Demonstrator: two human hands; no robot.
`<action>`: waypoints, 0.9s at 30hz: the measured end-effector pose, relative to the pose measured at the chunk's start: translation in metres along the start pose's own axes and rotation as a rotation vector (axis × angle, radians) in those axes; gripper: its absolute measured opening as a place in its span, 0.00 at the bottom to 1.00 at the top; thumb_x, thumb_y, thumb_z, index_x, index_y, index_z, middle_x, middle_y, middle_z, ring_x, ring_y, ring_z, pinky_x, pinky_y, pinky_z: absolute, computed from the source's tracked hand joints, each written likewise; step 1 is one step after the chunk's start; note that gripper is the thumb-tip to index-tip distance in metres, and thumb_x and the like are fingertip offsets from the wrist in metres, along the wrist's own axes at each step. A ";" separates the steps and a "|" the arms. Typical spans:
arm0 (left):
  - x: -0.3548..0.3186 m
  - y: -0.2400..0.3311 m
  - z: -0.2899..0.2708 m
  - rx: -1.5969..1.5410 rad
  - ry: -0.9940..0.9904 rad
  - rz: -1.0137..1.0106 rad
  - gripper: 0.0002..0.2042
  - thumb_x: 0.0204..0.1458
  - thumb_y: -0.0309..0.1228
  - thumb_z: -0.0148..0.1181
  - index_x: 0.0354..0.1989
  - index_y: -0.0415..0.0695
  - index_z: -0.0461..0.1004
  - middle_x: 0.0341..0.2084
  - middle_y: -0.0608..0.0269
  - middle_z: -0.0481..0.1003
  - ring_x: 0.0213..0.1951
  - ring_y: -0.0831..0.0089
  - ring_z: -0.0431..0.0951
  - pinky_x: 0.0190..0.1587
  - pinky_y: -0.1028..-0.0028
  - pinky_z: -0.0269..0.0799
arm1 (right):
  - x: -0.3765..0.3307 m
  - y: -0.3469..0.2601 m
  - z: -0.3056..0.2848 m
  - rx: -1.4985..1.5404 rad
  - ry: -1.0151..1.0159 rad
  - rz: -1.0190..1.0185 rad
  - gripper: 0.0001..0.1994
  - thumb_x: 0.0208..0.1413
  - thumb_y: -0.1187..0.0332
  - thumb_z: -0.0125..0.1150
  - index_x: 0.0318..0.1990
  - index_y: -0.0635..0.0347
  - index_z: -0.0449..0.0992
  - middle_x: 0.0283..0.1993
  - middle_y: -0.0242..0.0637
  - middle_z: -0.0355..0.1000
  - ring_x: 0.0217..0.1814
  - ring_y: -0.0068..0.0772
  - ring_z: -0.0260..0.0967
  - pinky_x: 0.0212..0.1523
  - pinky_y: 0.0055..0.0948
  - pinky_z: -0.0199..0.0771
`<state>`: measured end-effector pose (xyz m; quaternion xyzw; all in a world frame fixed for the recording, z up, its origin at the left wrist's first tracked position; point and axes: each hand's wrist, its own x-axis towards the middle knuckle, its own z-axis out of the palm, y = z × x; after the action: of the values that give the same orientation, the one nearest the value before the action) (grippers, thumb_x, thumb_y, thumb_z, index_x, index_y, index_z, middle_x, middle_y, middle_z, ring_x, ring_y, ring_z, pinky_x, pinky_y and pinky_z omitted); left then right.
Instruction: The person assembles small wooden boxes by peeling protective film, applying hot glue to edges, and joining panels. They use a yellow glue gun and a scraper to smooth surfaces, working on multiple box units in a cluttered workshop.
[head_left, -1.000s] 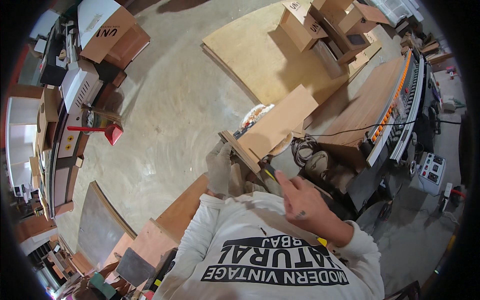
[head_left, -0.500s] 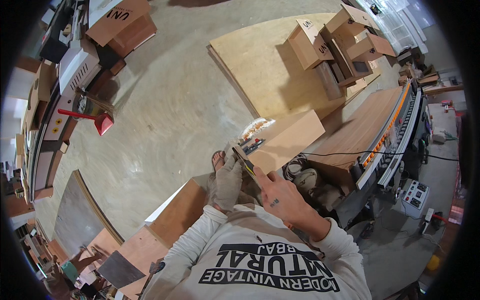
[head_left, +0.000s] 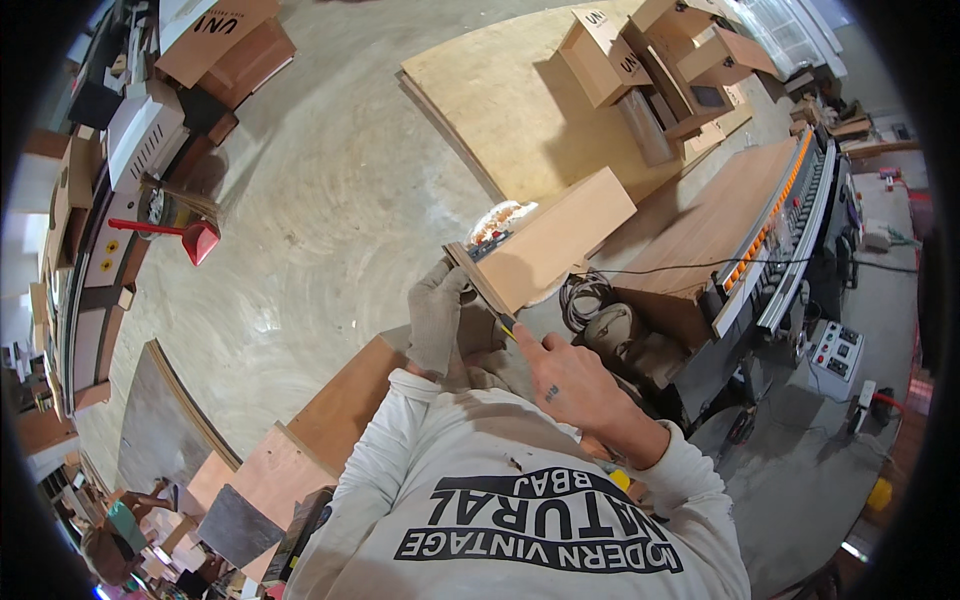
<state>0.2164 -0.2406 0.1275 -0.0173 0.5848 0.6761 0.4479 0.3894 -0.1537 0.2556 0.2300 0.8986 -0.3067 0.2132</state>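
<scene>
Wooden strip sits in front of the person's chest, beside a light-brown board, with the gloved left hand closed on its far end. The bare right hand is wrapped round a black-and-yellow tool at the strip's near end; whether the two touch, I cannot tell.

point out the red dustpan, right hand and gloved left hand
Red dustpan [head_left: 202, 241], head view: its scoop
Right hand [head_left: 580, 385], head view: back of hand
Gloved left hand [head_left: 434, 318], head view: middle of glove
</scene>
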 end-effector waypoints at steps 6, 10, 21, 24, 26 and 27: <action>-0.002 -0.023 0.003 -0.085 -0.007 0.126 0.13 0.64 0.27 0.54 0.49 0.33 0.81 0.36 0.63 0.82 0.34 0.78 0.80 0.37 0.76 0.78 | -0.055 0.018 0.022 0.068 -0.052 0.068 0.36 0.52 0.76 0.57 0.73 0.65 0.59 0.42 0.61 0.73 0.39 0.65 0.76 0.39 0.55 0.77; -0.003 -0.021 0.002 -0.004 -0.016 0.114 0.15 0.66 0.31 0.55 0.55 0.37 0.80 0.36 0.67 0.81 0.34 0.82 0.78 0.38 0.80 0.75 | -0.063 0.024 0.033 0.032 -0.012 0.056 0.36 0.53 0.75 0.56 0.73 0.65 0.59 0.44 0.60 0.73 0.40 0.65 0.76 0.40 0.54 0.77; -0.017 -0.017 0.016 0.387 -0.013 0.035 0.17 0.64 0.36 0.63 0.52 0.34 0.78 0.39 0.62 0.81 0.37 0.76 0.81 0.39 0.75 0.80 | -0.061 0.022 0.037 0.060 0.008 0.087 0.36 0.54 0.75 0.57 0.73 0.61 0.61 0.46 0.56 0.72 0.42 0.61 0.76 0.41 0.52 0.77; -0.018 -0.023 0.016 0.138 -0.064 0.040 0.16 0.64 0.33 0.62 0.53 0.33 0.77 0.41 0.61 0.81 0.38 0.76 0.82 0.42 0.74 0.81 | -0.075 0.047 0.061 0.113 0.026 0.065 0.38 0.52 0.76 0.60 0.74 0.59 0.61 0.45 0.54 0.72 0.42 0.61 0.76 0.42 0.51 0.77; -0.020 -0.025 0.017 0.048 -0.066 0.049 0.15 0.64 0.32 0.61 0.53 0.33 0.77 0.42 0.61 0.81 0.38 0.76 0.82 0.43 0.74 0.81 | -0.091 0.069 0.080 0.077 0.015 0.064 0.39 0.50 0.76 0.63 0.74 0.57 0.62 0.45 0.53 0.73 0.42 0.60 0.76 0.42 0.50 0.78; -0.020 -0.024 0.017 0.027 -0.064 0.053 0.15 0.64 0.32 0.61 0.53 0.33 0.77 0.42 0.61 0.81 0.38 0.76 0.82 0.43 0.74 0.81 | -0.099 0.080 0.088 0.057 0.019 0.099 0.38 0.50 0.76 0.63 0.73 0.57 0.63 0.44 0.52 0.73 0.41 0.59 0.76 0.42 0.50 0.78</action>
<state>0.2517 -0.2409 0.1253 0.0261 0.5796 0.6799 0.4484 0.5342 -0.1822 0.2076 0.2833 0.8790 -0.3191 0.2129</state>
